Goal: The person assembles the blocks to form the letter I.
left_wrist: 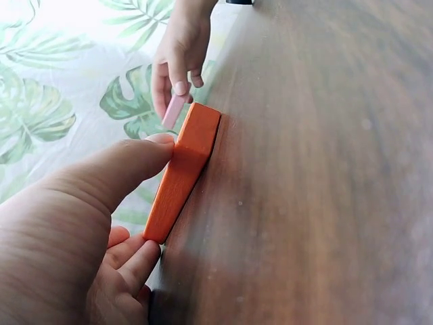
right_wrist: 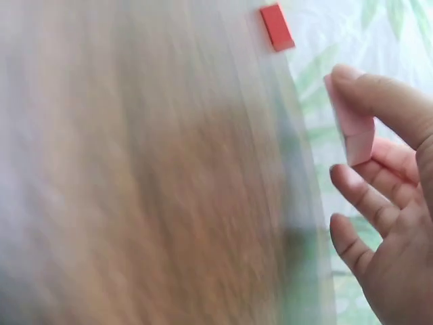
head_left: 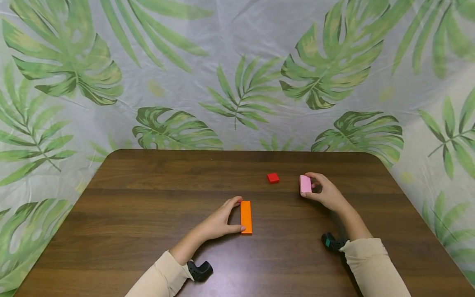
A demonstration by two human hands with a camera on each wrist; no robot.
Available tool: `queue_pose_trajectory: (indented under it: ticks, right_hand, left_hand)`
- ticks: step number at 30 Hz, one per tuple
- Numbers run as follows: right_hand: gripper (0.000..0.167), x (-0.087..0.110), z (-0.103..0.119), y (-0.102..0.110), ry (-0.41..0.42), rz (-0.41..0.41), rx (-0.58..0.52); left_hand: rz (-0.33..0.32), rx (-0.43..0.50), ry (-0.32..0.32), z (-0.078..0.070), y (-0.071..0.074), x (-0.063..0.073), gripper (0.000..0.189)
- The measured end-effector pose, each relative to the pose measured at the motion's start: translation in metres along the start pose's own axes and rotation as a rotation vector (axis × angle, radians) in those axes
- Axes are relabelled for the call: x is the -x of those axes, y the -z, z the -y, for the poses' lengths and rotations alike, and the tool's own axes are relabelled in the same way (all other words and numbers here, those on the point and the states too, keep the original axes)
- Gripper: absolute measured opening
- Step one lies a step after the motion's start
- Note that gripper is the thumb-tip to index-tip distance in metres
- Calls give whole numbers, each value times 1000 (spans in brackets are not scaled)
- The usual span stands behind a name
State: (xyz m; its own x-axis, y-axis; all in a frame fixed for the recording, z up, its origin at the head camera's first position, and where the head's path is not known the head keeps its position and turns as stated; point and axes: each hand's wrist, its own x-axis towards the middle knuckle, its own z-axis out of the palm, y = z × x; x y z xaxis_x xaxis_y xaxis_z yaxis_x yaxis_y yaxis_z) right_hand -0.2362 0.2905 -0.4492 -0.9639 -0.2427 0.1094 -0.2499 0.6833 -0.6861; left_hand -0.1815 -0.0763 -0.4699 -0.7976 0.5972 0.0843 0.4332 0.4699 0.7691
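Observation:
My left hand holds a long orange block by its two ends, thumb at the near end and fingertips at the far one. In the left wrist view the orange block lies along the tabletop. Farther right, my right hand pinches a small pink block between thumb and fingers. The right wrist view shows the pink block raised off the wood, with the other fingers spread loosely below it. A small red block lies on the table left of the pink one, untouched.
The brown wooden table has rounded far corners. Behind it hangs a pale cloth printed with green leaves. Black wrist devices sit at both cream sleeves, close over the tabletop.

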Motion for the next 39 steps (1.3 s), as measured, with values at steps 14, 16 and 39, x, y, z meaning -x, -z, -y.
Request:
queue_pose_trajectory:
  ticks: [14, 16, 39]
  right_hand:
    - [64, 13, 47, -21, 199, -14, -72]
    - [64, 16, 54, -25, 215, -15, -68]
    - [65, 54, 102, -62, 347, 6, -92]
  left_hand:
    - [-6, -7, -1, 0, 0, 0, 84]
    - [-5, -6, 2, 0, 0, -1, 84]
    - [-5, 3, 1, -1, 0, 0, 82]
